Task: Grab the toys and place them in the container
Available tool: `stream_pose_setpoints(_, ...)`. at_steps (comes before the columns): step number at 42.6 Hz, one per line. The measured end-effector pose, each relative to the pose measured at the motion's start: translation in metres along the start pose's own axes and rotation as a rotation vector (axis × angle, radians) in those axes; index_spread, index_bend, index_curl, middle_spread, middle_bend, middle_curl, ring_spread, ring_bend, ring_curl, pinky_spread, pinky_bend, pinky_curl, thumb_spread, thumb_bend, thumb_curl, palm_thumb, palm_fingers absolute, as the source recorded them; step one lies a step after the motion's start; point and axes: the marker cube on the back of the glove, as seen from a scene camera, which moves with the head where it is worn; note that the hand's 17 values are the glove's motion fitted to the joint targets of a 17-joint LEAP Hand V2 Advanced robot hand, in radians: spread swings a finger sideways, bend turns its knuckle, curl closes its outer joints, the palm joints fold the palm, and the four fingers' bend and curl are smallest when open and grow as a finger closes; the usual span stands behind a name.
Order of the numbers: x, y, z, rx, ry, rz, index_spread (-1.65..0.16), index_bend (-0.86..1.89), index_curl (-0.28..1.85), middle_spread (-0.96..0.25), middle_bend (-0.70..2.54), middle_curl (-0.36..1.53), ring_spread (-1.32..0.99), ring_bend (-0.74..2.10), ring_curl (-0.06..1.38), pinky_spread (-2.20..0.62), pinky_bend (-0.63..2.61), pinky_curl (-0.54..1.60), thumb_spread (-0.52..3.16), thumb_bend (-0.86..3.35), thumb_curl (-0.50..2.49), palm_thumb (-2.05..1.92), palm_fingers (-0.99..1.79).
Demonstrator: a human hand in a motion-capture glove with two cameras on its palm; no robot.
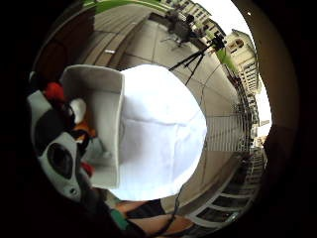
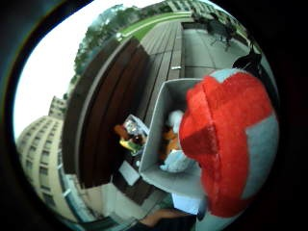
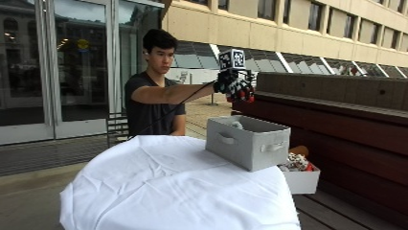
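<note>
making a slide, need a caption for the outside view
Gloved right hand holds a red toy above the grey container on the white-draped table.

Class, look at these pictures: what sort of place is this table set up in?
Probably an outdoor terrace or plaza among city buildings: a paved floor, a long wooden bench and a glass-fronted building surround the cloth-covered table.

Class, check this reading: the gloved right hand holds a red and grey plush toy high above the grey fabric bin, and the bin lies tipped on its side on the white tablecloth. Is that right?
Not quite. The grey fabric bin stands upright, its open top facing up, near the edge of the white tablecloth; the outside view shows it. The rest holds: the gloved right hand grips a red and grey plush toy above the bin.
</note>
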Motion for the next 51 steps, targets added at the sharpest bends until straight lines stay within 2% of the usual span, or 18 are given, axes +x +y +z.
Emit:
stream_pose_setpoints(4,-0.007,-0.001,0.013,-0.036,-0.016,-0.019,-0.35,0.54,0.49,-0.42,0.66,0.52,-0.45,1.05,0.45,-0.47,0.90,0.37,0.45,0.36,0.97,0.66,1.10)
stream_pose_setpoints(8,-0.001,-0.003,0.031,-0.169,-0.005,-0.079,-0.36,0.46,0.48,-0.42,0.64,0.53,-0.45,1.06,0.45,-0.48,0.92,0.38,0.43,0.34,0.99,0.66,1.04)
stream_pose_setpoints(10,-0.001,-0.001,0.037,-0.219,0.003,-0.098,-0.37,0.25,0.45,-0.41,0.54,0.50,-0.45,1.06,0.45,-0.47,1.01,0.41,0.49,0.28,0.97,0.58,0.79)
stream_pose_setpoints(11,-0.001,0.000,0.039,-0.231,0.002,-0.105,-0.36,-0.05,0.38,-0.32,0.37,0.46,-0.37,1.07,0.47,-0.43,1.20,0.48,0.66,0.19,0.90,0.42,0.32)
stream_pose_setpoints(13,0.001,0.001,0.042,-0.234,-0.004,-0.114,-0.34,-0.06,0.39,-0.24,0.34,0.48,-0.29,1.04,0.51,-0.37,1.38,0.56,0.74,0.02,0.81,0.19,0.00)
stream_pose_setpoints(20,0.041,0.002,0.038,-0.197,0.030,-0.082,-0.32,0.00,0.21,-0.11,0.31,0.43,-0.14,0.90,0.38,-0.22,1.51,0.50,0.88,-0.07,0.65,-0.03,-0.11)
stream_pose_setpoints(21,0.048,0.004,0.037,-0.186,0.034,-0.072,-0.32,0.10,0.22,-0.10,0.29,0.43,-0.12,0.75,0.33,-0.17,1.45,0.48,0.88,-0.09,0.62,-0.07,-0.26)
stream_pose_setpoints(28,0.123,0.015,0.022,-0.108,0.064,0.005,-0.31,0.09,0.21,-0.06,0.24,0.41,-0.04,0.60,0.28,-0.05,1.35,0.45,0.91,-0.11,0.51,-0.13,-0.23)
stream_pose_setpoints(37,0.217,0.057,0.011,-0.075,0.102,0.138,-0.32,0.11,0.20,-0.04,0.19,0.39,-0.01,0.52,0.26,0.00,1.28,0.40,0.95,-0.11,0.40,-0.13,-0.15)
stream_pose_setpoints(51,0.292,0.093,0.023,-0.057,0.099,0.237,-0.33,0.13,0.20,-0.05,0.17,0.37,0.00,0.47,0.26,0.02,1.24,0.37,0.98,-0.10,0.29,-0.12,-0.09)
